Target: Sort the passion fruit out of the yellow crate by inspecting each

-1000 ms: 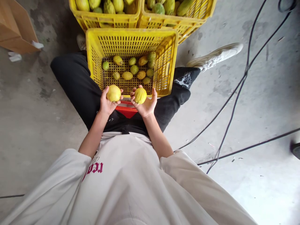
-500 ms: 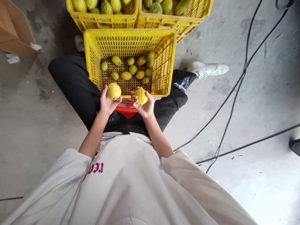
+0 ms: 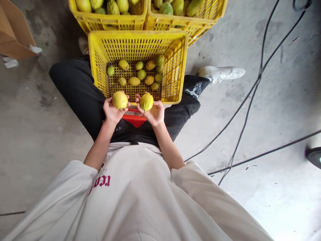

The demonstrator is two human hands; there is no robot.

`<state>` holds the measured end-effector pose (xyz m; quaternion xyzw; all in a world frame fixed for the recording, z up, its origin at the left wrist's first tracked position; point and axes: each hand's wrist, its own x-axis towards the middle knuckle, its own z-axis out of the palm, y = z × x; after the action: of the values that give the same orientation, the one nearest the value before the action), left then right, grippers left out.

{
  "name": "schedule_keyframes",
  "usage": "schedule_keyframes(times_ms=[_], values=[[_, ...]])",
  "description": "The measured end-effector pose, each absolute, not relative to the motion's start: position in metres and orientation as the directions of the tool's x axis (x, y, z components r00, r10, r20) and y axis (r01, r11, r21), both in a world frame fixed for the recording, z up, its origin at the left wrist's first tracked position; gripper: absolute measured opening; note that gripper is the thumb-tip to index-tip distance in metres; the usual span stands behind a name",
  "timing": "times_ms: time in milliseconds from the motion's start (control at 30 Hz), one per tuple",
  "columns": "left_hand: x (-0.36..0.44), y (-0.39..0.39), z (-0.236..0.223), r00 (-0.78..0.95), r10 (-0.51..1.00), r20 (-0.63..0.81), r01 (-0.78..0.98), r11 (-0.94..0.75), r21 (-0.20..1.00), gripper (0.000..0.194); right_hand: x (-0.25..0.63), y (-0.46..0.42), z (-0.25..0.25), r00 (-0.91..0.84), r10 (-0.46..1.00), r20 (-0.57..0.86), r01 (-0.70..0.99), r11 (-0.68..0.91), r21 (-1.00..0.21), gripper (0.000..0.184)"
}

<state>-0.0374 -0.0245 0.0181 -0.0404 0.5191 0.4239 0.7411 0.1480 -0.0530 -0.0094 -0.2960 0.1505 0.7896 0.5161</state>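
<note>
My left hand point(image 3: 114, 112) holds a smooth, round yellow fruit point(image 3: 119, 100), its thumb and fingers cupped around the sides. In my right hand point(image 3: 154, 113) rests a ribbed yellow fruit point(image 3: 146, 101) with a pointed end, cradled on the fingers. Both look quince-like, but I cannot tell the exact kind. The two hands are side by side, a small gap apart, over the near rim of a yellow plastic crate point(image 3: 137, 35). Several green and yellow fruits lie scattered on its slotted floor, including an oval yellow one point(image 3: 134, 81).
Two more yellow crates, left point(image 3: 110, 21) and right point(image 3: 183, 21), stand behind, holding many fruits. An open cardboard box point(image 3: 16, 31) is at far left. Black cables point(image 3: 247, 103) cross the concrete floor at right. Something red point(image 3: 135, 119) shows between my legs.
Both fruits have shifted slightly left with my hands. The ribbed fruit has turned in my right hand, whose fingers briefly closed more around it. My right-side foot swung inward, then stayed.
</note>
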Motion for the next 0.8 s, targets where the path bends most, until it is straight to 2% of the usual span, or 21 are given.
schedule_keyframes(times_ms=[267,433,633,800], values=[[-0.035,-0.024,0.017,0.091,0.600,-0.795,-0.722,0.589,0.363,0.048,0.154,-0.058,-0.021,-0.352,0.759,-0.548,-0.897,-0.440,-0.033,0.020],[-0.037,-0.026,0.011,0.097,0.659,-0.746,-0.676,0.593,0.437,0.039,0.149,-0.059,-0.021,-0.350,0.773,-0.528,-0.885,-0.458,-0.084,0.018],[-0.037,-0.025,0.008,0.100,0.644,-0.759,-0.656,0.616,0.436,0.052,0.150,-0.057,-0.022,-0.382,0.759,-0.527,-0.877,-0.478,-0.052,0.021],[-0.038,-0.025,0.010,0.121,0.619,-0.776,-0.667,0.630,0.399,0.055,0.150,-0.057,-0.024,-0.341,0.758,-0.557,-0.897,-0.440,-0.049,0.022]])
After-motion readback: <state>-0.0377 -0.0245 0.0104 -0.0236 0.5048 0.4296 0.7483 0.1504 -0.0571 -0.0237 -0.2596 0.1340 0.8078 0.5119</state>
